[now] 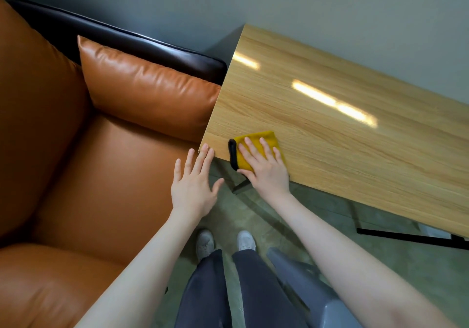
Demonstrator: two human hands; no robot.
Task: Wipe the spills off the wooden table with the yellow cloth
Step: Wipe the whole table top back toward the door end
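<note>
A folded yellow cloth (pixel 256 140) with a black edge lies on the near left corner of the wooden table (pixel 330 114). My right hand (pixel 264 165) presses flat on the cloth with straight, spread fingers. My left hand (pixel 195 183) is spread flat just left of the table, its fingertips touching the table's corner edge. No spill is visible on the glossy wood; only bright light reflections show.
An orange leather sofa (pixel 88 162) with a cushion (pixel 147 86) stands against the table's left edge. A grey chair (pixel 312 289) is beside my legs at the bottom. Black table legs (pixel 406 239) run under the table over a green floor.
</note>
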